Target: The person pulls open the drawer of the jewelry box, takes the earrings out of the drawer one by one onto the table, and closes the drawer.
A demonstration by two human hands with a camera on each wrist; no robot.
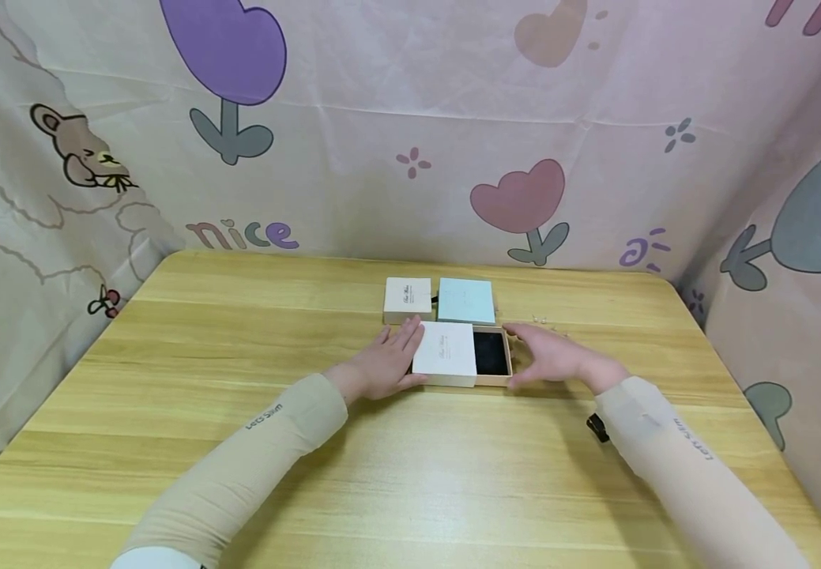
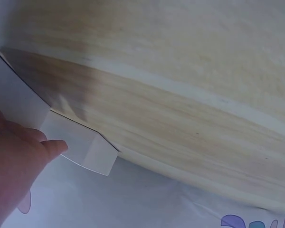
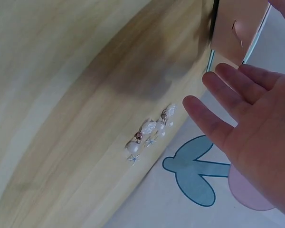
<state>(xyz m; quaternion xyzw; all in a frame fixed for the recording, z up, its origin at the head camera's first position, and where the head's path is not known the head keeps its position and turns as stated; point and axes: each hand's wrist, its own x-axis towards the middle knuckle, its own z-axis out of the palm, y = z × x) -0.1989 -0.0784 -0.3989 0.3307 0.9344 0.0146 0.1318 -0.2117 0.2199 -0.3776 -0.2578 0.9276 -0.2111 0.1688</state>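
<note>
A white drawer-style jewelry box lies on the table, its inner tray pulled partway out to the right and showing a black lining. My left hand touches the left end of the white sleeve, fingers stretched toward the far corner and thumb at the near one. At the tray's right end is my right hand, thumb and fingers spread around that end. In the right wrist view its fingers are straight, with nothing between them; the pinkish box end is just beyond the fingertips.
Behind the box stand a smaller white box with a black tab and a light blue box. Several small pearl, shell and starfish earrings lie on the wooden table beyond my right hand. A printed curtain hangs behind the table.
</note>
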